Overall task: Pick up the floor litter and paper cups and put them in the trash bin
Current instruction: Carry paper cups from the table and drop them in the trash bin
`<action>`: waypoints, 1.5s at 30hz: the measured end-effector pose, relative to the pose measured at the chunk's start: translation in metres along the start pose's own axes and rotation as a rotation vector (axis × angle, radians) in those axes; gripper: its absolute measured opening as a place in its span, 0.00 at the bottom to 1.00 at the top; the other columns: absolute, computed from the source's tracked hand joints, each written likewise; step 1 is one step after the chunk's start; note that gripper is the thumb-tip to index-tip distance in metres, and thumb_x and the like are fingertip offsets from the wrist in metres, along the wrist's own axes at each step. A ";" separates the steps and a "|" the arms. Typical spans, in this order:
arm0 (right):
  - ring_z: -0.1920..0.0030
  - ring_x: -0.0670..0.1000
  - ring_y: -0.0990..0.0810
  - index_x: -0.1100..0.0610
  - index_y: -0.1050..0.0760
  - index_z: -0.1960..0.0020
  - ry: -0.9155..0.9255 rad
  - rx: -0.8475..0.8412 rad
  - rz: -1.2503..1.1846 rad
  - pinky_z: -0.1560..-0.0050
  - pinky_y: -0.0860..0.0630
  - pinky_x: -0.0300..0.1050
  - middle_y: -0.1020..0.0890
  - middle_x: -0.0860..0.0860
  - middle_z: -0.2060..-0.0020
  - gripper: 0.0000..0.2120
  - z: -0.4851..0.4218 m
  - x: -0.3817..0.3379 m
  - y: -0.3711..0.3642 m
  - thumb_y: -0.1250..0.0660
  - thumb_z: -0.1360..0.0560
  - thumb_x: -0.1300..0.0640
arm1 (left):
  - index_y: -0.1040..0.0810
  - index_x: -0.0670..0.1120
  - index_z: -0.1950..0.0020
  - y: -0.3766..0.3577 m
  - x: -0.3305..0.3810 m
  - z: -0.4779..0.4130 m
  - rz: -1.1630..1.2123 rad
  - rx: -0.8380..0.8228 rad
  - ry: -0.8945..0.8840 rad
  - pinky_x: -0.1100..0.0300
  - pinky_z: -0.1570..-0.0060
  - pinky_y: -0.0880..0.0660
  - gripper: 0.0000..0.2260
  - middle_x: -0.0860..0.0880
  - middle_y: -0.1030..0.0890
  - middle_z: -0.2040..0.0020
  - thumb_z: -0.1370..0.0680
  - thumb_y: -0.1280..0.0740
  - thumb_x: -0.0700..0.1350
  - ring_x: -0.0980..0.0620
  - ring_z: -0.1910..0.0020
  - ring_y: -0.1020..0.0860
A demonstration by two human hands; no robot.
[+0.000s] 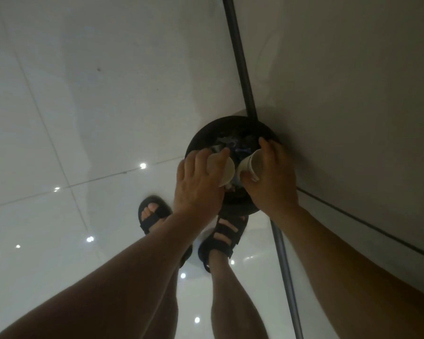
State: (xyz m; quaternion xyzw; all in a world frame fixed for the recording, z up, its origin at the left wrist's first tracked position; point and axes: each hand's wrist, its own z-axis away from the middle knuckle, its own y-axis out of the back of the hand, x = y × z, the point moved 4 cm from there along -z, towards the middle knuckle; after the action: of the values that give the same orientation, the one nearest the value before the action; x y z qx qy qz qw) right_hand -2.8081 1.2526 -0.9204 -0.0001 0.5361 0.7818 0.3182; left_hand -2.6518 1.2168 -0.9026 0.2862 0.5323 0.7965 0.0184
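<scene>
Paper cups, two. The left cup (227,171) is in my left hand (198,182), with the fingers curled over its side wall from above and the mouth turned toward the other cup. The right cup (251,163) is in my right hand (272,177), thumb on one side and fingers wrapped round the other, mouth facing up at me. It looks empty inside. Both hands are closed on their cups, neither is free.

Handling, my guess: very light, thin-walled, crushes easily, stiffest at the rolled rim. A loose hold on the side wall is enough, and squeezing would only buckle them. They look dry, so slip isn't a worry.

Position: the cups sit just beside each other, and I can't tell if they touch. Both are directly over the opening of the trash bin (206,133), just above the litter (227,143) already piled inside. Letting go should drop them in. The bin looks fairly full, so a cup might roll off the heap.

Further out, the bin stands on the tiled floor (83,118), tight against the wall (353,94). My sandals (224,236) are near its base.
</scene>
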 end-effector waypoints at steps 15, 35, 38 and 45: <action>0.22 0.57 0.57 0.52 0.60 0.21 0.049 -0.111 0.172 0.25 0.47 0.64 0.53 0.55 0.21 0.53 0.007 -0.019 0.006 0.31 0.30 0.35 | 0.60 0.50 0.23 0.007 -0.019 -0.014 -0.169 -0.194 -0.031 0.41 0.28 0.56 0.43 0.45 0.56 0.21 0.30 0.50 0.70 0.42 0.24 0.62; 0.22 0.53 0.65 0.44 0.62 0.22 0.261 0.098 0.104 0.25 0.58 0.56 0.60 0.50 0.21 0.40 0.122 -0.309 0.307 0.46 0.24 0.31 | 0.61 0.51 0.22 0.437 0.015 0.076 -0.103 0.124 0.311 0.41 0.26 0.55 0.36 0.47 0.62 0.22 0.24 0.54 0.67 0.45 0.24 0.65; 0.23 0.53 0.66 0.44 0.62 0.21 0.297 0.107 0.122 0.25 0.59 0.57 0.61 0.50 0.21 0.40 0.152 -0.341 0.342 0.46 0.24 0.31 | 0.60 0.50 0.22 0.480 0.024 0.111 -0.104 0.194 0.354 0.42 0.25 0.55 0.36 0.47 0.61 0.21 0.24 0.53 0.67 0.45 0.24 0.64; 0.22 0.54 0.64 0.46 0.59 0.21 0.541 0.105 0.182 0.24 0.55 0.59 0.59 0.51 0.21 0.38 0.223 -0.394 0.389 0.46 0.22 0.33 | 0.59 0.51 0.22 0.539 0.046 0.197 -0.065 0.378 0.523 0.42 0.26 0.55 0.36 0.48 0.61 0.21 0.24 0.53 0.67 0.46 0.24 0.65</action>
State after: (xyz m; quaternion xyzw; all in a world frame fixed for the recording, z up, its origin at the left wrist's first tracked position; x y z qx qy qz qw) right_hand -2.6112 1.1564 -0.3651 -0.1439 0.6391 0.7499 0.0917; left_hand -2.4480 1.1637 -0.3666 0.0530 0.6664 0.7290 -0.1473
